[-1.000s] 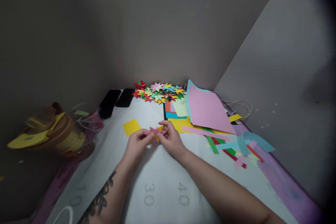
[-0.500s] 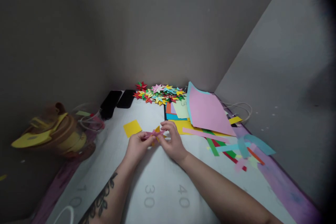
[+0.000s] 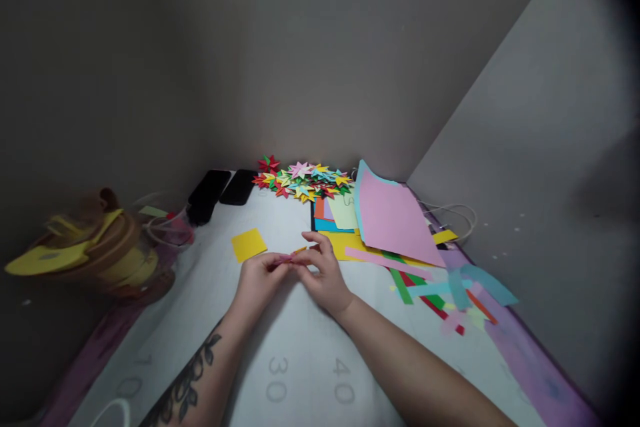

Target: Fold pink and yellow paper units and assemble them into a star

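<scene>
Between my hands is a small folded paper piece (image 3: 286, 258), pink with a bit of yellow, mostly hidden by my fingers. My left hand (image 3: 260, 277) pinches its left side. My right hand (image 3: 321, 275) grips the other side between thumb and fingertips, with one finger raised. The fingertips of both hands nearly meet. Just beyond my left hand a square of yellow paper (image 3: 249, 245) lies flat on the white sheet. Farther back sits a pile of folded paper stars (image 3: 303, 180) in several colours.
Two dark phones (image 3: 210, 195) lie at the back left. A pink sheet (image 3: 395, 213) leans over coloured papers on the right, with paper strips (image 3: 425, 288) scattered in front. A brown pot-like container (image 3: 120, 253) stands left. Walls rise behind and to the right.
My hands have drawn closer together, and the pink and yellow paper piece, whose points stuck out before, is now largely covered by my fingers. The view has shifted slightly.
</scene>
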The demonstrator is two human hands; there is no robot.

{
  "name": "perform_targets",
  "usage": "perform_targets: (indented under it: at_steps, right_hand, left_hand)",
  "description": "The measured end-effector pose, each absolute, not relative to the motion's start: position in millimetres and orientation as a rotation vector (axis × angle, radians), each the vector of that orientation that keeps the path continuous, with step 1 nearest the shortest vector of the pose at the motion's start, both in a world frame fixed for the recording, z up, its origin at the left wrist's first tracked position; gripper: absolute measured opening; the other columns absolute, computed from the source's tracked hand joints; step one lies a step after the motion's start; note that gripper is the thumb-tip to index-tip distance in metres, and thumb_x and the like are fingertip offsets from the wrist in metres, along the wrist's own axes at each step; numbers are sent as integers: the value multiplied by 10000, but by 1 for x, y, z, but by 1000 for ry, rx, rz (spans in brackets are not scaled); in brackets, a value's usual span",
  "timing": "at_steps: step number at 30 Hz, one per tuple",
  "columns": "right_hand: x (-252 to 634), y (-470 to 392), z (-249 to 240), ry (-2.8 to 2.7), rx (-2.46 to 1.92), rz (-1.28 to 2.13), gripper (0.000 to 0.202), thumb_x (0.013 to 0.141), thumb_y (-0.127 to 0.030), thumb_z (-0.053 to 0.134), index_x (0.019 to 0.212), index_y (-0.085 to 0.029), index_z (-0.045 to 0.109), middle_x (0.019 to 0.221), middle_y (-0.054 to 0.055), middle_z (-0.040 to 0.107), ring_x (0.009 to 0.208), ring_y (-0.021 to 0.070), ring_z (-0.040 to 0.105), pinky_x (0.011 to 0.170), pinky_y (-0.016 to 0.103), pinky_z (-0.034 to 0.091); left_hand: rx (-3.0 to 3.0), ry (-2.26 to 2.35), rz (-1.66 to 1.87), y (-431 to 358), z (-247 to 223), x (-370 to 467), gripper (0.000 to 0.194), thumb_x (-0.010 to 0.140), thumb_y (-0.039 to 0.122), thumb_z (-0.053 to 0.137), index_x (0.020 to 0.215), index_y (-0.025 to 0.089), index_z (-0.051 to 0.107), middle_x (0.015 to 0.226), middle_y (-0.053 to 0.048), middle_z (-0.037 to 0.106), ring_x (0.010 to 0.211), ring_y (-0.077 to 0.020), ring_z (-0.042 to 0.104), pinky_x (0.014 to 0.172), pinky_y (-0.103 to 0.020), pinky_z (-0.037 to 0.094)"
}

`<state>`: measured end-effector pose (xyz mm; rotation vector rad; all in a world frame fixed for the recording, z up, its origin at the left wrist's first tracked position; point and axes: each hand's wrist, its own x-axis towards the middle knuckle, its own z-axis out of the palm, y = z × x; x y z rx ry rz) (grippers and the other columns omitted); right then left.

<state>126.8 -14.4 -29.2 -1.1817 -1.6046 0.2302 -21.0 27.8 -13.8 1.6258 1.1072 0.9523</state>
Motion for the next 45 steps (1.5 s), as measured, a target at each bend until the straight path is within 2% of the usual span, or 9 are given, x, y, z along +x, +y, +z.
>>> perform_targets:
  at_steps: [5, 10, 22, 32, 39, 45]
  right_hand:
    - [129, -13, -28, -1609, -1180, 193, 142, 803, -166, 603, 870, -252, 693, 1198, 76, 500, 1151, 226, 474, 865, 381, 465]
    - [131, -12, -29, -1635, -1158, 104, 170, 807, -178, 606, 889, -283, 711, 1195, 66, 501, 1110, 226, 483, 828, 380, 481]
    - [130, -12, -31, -1613, -1195, 155, 164, 786, -148, 605, 866, -261, 692, 1191, 69, 487, 1140, 242, 471, 856, 393, 467]
    - [127, -14, -25, -1653, -1224, 215, 63, 806, -171, 573, 831, -207, 618, 1092, 92, 492, 1091, 238, 487, 904, 415, 436]
    - [128, -13, -25, -1663, -1236, 201, 123, 836, -159, 511, 792, -199, 619, 1046, 85, 519, 1043, 220, 499, 889, 402, 421]
    - [126, -11, -26, -1607, -1283, 207, 140, 781, -118, 519, 689, -202, 582, 964, 64, 529, 1007, 215, 511, 879, 388, 414]
  left_hand:
    - [1633, 1123, 946, 27, -14, -21, 133, 678, 248, 648, 746, 177, 738, 768, -51, 742, 720, -203, 670, 681, -282, 500]
    - [1635, 1170, 894, 26, -9, -20, 155, 694, 266, 625, 713, 148, 723, 632, -30, 704, 567, -156, 602, 537, -235, 438]
    - [1645, 1120, 936, 28, -21, -21, 170, 708, 246, 622, 827, 153, 698, 804, -41, 724, 730, -177, 656, 679, -265, 494]
    - [1840, 1158, 953, 24, -20, -23, 125, 759, 250, 601, 811, 169, 680, 792, -31, 715, 718, -163, 648, 675, -256, 478]
    - [1989, 1153, 945, 21, -20, -24, 122, 803, 252, 575, 837, 180, 667, 811, -26, 716, 716, -150, 644, 676, -243, 468]
    - [2063, 1126, 935, 18, -20, -24, 125, 813, 242, 557, 840, 194, 670, 814, -19, 722, 702, -143, 644, 664, -237, 461]
